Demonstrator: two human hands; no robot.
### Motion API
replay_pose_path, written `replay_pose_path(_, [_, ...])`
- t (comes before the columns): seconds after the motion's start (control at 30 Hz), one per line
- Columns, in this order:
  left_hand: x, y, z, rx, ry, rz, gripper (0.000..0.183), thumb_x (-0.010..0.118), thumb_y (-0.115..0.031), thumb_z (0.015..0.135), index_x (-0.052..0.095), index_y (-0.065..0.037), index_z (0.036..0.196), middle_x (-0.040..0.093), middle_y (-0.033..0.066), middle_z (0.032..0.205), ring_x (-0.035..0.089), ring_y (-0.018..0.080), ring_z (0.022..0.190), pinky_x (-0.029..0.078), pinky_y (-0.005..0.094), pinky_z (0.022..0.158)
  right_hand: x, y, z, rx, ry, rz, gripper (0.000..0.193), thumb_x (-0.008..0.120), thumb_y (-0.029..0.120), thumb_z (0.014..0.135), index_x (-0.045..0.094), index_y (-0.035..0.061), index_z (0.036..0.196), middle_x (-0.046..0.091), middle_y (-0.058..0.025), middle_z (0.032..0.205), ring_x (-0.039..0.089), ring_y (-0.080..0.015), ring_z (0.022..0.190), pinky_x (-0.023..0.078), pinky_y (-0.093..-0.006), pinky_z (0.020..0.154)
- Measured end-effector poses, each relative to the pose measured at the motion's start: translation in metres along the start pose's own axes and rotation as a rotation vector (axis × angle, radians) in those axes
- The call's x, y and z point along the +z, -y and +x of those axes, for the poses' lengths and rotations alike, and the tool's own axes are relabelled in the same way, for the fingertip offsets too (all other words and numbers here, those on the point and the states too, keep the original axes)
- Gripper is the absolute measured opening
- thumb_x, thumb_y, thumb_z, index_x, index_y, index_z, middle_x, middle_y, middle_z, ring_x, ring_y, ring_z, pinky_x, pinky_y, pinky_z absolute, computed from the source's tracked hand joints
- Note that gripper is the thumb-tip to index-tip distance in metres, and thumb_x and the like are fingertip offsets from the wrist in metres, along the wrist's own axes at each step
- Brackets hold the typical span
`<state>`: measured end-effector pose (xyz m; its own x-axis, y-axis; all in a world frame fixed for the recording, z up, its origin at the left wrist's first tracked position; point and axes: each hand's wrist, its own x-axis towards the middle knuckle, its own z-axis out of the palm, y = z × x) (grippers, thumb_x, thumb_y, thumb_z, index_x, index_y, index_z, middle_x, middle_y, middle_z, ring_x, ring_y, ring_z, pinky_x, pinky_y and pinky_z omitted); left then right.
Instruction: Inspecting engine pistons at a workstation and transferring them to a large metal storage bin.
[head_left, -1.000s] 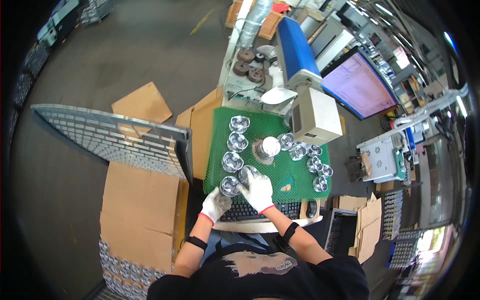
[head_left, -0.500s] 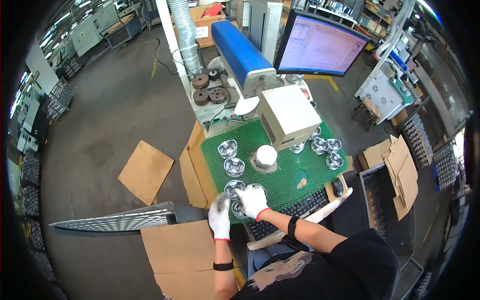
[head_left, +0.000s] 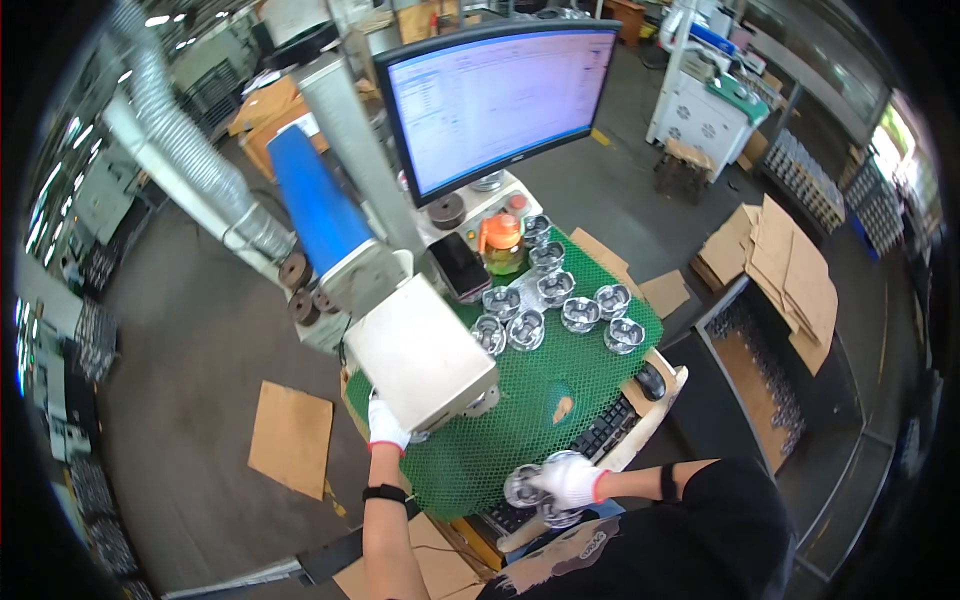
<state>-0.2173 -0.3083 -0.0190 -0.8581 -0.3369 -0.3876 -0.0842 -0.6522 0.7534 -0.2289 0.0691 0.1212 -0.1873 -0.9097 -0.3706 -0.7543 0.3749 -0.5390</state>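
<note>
My right hand, in a white glove, grips shiny metal pistons low over the keyboard's near end. One piston sticks out to the left of the fingers and another shows below them. My left hand, also gloved, reaches to the left side of the green mesh mat. Its fingers are hidden behind the cream box-shaped machine head. A bit of shiny metal shows beside that hand. Several more pistons stand on the mat's far right part.
A black keyboard and a mouse lie along the near edge. Behind the mat stand a monitor, an orange-lidded jug and a dark phone. Right of the bench is a bin with cardboard sheets.
The view has swung to the right. My right hand has left the mat's left side and now carries pistons at the near edge. My left hand has gone forward, behind the machine head.
</note>
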Motion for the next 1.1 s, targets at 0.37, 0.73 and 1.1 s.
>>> replay_pose_path(0.37, [0.1,-0.002,-0.115,0.488,0.211,2.015,0.018,0.067,-0.024,0.069,0.074,-0.016,0.085,0.071,0.0051,0.094,0.067,0.0264,0.086,0.052,0.042,0.078,-0.009,-0.064,-0.053,0.196,-0.153,-0.221,0.025,0.067,0.019,0.067,0.065,0.008,0.09,0.063,-0.0151,0.071,0.065,-0.0334,0.065,0.05,-0.0477,0.057])
replay_pose_path(0.73, [0.089,0.204,-0.475,-0.257,-0.988,1.541,0.014,0.068,-0.028,0.065,0.07,-0.015,0.069,0.067,0.0071,0.082,0.064,0.0257,0.088,0.052,0.0415,0.077,0.057,0.039,-0.001,-0.425,0.241,-0.487,0.035,0.072,0.028,0.068,0.065,0.0108,0.097,0.065,-0.0167,0.083,0.066,-0.0343,0.076,0.051,-0.0475,0.067])
replay_pose_path(1.1, [0.125,0.397,-0.738,-0.588,-1.739,0.766,0.019,0.074,-0.027,0.061,0.077,-0.015,0.075,0.07,0.0077,0.09,0.067,0.0264,0.083,0.052,0.0388,0.08,0.317,0.22,0.03,-1.04,0.592,-0.661,0.023,0.067,0.025,0.07,0.067,0.0106,0.088,0.066,-0.0175,0.079,0.066,-0.0349,0.079,0.052,-0.047,0.073])
